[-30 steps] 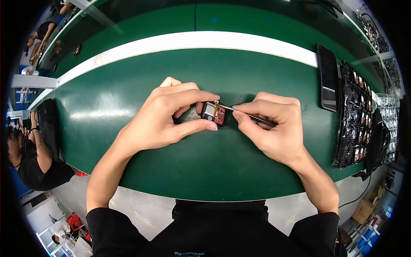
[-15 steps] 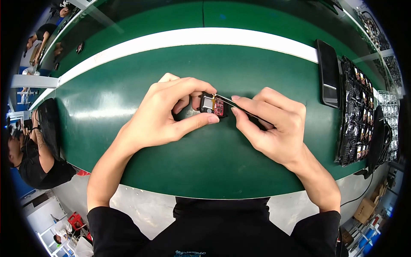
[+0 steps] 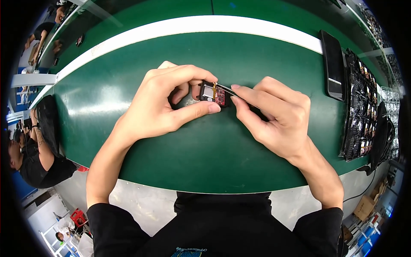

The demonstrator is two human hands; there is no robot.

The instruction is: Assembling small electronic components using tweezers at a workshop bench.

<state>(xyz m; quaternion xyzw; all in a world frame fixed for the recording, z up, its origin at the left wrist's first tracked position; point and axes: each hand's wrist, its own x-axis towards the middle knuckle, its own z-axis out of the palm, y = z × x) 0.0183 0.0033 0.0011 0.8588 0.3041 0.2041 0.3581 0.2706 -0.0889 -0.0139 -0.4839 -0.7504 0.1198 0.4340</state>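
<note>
Between the thumb and fingers of my left hand [image 3: 165, 100] is a small black-cased electronic device [image 3: 213, 94], lying open side up. Inside its case show a silver-grey block, a strip of yellow tape and a red circuit board. My right hand [image 3: 276, 115] pinches a pair of slim tweezers [image 3: 227, 89]. Their tips reach the upper edge of the device, close to my left index fingertip. What the tips touch there is too small to make out.
The green worktable [image 3: 192, 154] has a white strip [image 3: 180, 26] across its far side. At the right lie a black phone-like slab [image 3: 333, 64], a black tray [image 3: 357, 107] with several small devices, and a black cable [image 3: 385, 137]. A co-worker [image 3: 36, 154] sits at the left.
The whole view has shifted, so the table and hands appear slightly higher. Both hands keep their hold, and the tweezers' tips stay at the device's upper edge.
</note>
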